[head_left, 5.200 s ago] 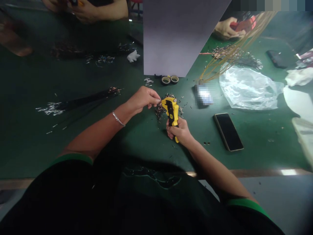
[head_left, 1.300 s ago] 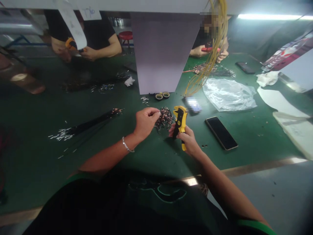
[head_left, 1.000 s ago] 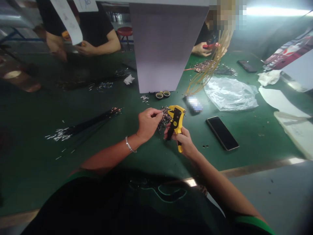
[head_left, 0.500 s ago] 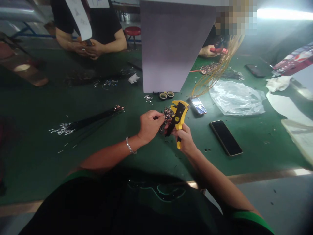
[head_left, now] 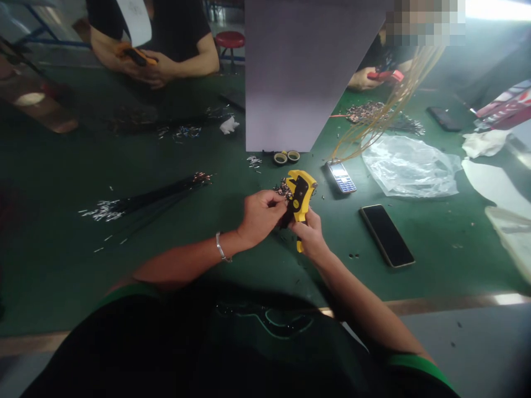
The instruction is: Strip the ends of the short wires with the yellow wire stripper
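My right hand (head_left: 310,235) is wrapped round the handles of a yellow and black wire stripper (head_left: 302,194), its head tilted up and to the left. Thumb and forefinger of my left hand (head_left: 264,216) are pinched together beside the stripper's jaws. What they grip looks like a thin wire, mostly hidden by the fingers. Just beyond my fingertips is a tangle of wire ends (head_left: 282,188), partly behind the tool. To the left lies a bundle of black wires (head_left: 157,194), with silvery tips at one end and coppery tips at the other.
A grey-white panel (head_left: 298,77) stands ahead, with tape rolls (head_left: 286,158) at its foot. On the right are a keypad phone (head_left: 342,177), a smartphone (head_left: 386,235) and a clear plastic bag (head_left: 410,166). Across the table, a co-worker's hands (head_left: 153,72) hold an orange tool.
My left hand has moved slightly right, closer to the stripper's jaws. The stripper's handles are squeezed nearer together. Across the table, the co-worker's orange tool has come into clearer view.
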`<state>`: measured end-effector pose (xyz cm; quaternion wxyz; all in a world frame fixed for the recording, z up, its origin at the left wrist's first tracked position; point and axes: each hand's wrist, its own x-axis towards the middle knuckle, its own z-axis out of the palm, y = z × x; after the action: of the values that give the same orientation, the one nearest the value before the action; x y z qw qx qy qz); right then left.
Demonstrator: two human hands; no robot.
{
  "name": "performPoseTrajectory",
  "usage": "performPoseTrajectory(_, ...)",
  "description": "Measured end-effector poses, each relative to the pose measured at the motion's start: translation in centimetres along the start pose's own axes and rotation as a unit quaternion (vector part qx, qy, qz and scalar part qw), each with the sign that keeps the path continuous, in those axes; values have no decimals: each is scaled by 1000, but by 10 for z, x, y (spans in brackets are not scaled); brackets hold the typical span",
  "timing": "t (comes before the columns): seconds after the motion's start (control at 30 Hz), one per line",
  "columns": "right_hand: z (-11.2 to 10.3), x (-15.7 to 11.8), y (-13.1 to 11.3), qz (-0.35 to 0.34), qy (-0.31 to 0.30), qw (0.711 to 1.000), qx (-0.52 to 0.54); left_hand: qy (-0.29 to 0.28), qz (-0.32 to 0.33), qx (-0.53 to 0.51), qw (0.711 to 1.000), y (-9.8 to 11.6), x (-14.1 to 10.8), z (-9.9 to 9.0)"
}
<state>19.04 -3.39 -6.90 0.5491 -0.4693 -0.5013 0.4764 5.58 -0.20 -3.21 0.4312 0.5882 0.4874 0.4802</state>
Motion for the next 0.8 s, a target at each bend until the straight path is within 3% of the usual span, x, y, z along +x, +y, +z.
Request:
performPoseTrajectory(0.47, -6, 0, 5, -17, 0, 998, -66, -33, -52, -17, 998, -2, 0, 2)
performPoseTrajectory(0.8, -7, -2, 0, -11, -9, 998, -66, -50, -47, 4, 998, 5, -3, -1)
